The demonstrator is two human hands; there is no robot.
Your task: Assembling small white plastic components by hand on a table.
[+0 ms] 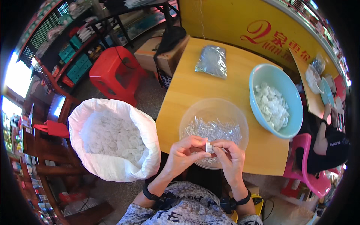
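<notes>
My left hand and my right hand meet over the near rim of a clear plastic bowl that holds several small silvery metal pieces. Both hands pinch one small white plastic part between thumbs and fingertips. A light blue bowl of white parts stands to the right on the wooden table. A big white sack, open and filled with white parts, sits at my left beside the table.
A clear plastic bag of small pieces lies at the table's far side. A cardboard box and a red stool stand beyond the left edge. Another person sits on a pink chair at the right.
</notes>
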